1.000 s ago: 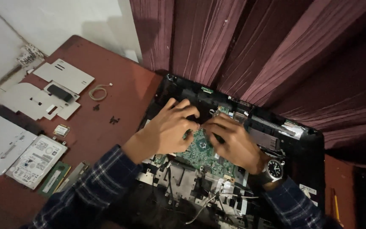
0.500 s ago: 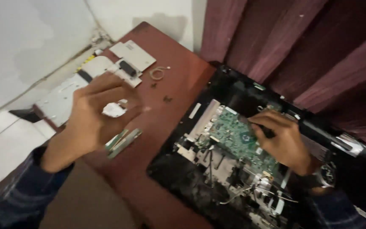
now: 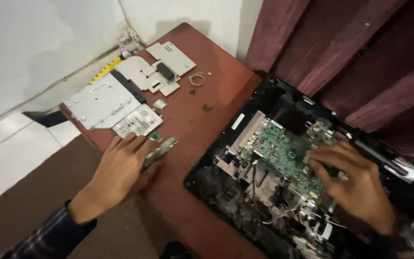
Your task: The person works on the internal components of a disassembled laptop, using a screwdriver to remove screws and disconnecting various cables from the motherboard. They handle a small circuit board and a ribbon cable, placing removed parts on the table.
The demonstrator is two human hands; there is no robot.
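Left hand (image 3: pixel 120 170): fingers laid flat on memory sticks (image 3: pixel 161 147), left of the opened laptop (image 3: pixel 245 192).
Right hand (image 3: pixel 355 184): fingers spread, pressing the green circuit board (image 3: pixel 283 151) inside the laptop.
Technique: lift sticks by their edges, steadying the board.

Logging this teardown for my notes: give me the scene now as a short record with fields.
Left hand: flat on the table, fingers on green memory sticks
Right hand: on the green circuit board
Opened laptop: black shell, insides exposed
Table: reddish brown
Laid out: optical drive, hard drive, grey cover plates
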